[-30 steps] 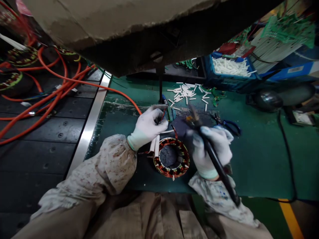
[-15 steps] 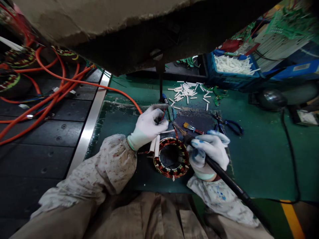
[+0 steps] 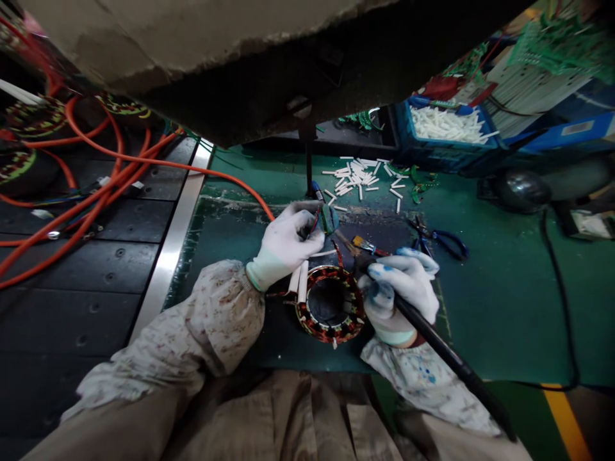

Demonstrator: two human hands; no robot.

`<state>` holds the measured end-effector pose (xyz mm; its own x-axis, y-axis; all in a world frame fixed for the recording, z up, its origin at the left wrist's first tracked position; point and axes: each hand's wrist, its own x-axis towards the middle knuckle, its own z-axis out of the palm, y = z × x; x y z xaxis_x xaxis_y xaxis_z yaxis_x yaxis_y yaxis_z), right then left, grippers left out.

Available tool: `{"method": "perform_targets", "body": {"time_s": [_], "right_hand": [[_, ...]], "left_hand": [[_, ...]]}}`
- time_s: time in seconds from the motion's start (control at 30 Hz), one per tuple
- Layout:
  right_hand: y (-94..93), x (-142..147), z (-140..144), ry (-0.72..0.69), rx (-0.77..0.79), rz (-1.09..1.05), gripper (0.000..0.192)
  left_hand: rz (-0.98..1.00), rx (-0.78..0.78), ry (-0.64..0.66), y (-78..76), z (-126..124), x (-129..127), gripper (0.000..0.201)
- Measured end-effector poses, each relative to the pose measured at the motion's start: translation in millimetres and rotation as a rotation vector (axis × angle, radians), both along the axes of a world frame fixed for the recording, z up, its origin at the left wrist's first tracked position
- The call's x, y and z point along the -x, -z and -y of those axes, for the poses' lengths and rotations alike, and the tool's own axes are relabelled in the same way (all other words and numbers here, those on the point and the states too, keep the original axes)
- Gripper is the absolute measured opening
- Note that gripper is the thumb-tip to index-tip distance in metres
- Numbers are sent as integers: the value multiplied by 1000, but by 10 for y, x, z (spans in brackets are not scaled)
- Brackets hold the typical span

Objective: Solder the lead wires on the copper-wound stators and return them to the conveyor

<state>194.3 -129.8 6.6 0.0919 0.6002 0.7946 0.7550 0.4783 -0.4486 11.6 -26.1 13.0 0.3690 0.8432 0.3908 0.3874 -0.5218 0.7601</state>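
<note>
A motor stator (image 3: pixel 303 314), a ring wound with copper-coloured wire, lies on the dark mat between my hands. My left hand (image 3: pixel 287 240), in a white glove, pinches thin red and dark wires (image 3: pixel 316 221) just beyond the stator. White sleeves (image 3: pixel 302 282) lean on the stator's left side, below that hand. A green-blue block (image 3: pixel 330 219) is beside my left fingertips; its kind is unclear. My right hand (image 3: pixel 403 288), in a blue-stained white glove, is wrapped round a black-handled soldering iron (image 3: pixel 423 330). Its brownish tip points toward the wires; whether it touches them I cannot tell.
Cut white tubes (image 3: pixel 358 176) lie scattered behind, near a blue bin (image 3: pixel 408 144) of more. A brush (image 3: pixel 368 244) and blue-handled pliers (image 3: pixel 449 242) lie beyond my right hand. A dark overhead housing (image 3: pixel 269 77) hangs low. Orange hoses (image 3: pixel 96 198) cross the left conveyor.
My right hand and the soldering iron have shifted very slightly left and up. My left hand stays in place with the wires. The view has tilted a little.
</note>
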Motion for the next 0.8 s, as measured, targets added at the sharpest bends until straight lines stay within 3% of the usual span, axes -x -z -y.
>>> {"method": "perform_targets", "body": {"time_s": [0.2,0.33,0.43,0.6,0.8], "right_hand": [[-152,163,-282,-10,223,37,28],[-175,283,-454,-32,187,60,34],[-178,348,-522,-14,147,81,31],[-148,329,-525,89,173,158,28],[17,209,-385,170,255,183,25]], "left_hand": [[0,-7,3,11,2,0,12],[-10,-9,-2,12,9,4,5],[-34,-11,-13,9,12,6,15],[-15,-18,-7,11,2,4,11],[-7,-6,-5,27,-5,9,8]]}}
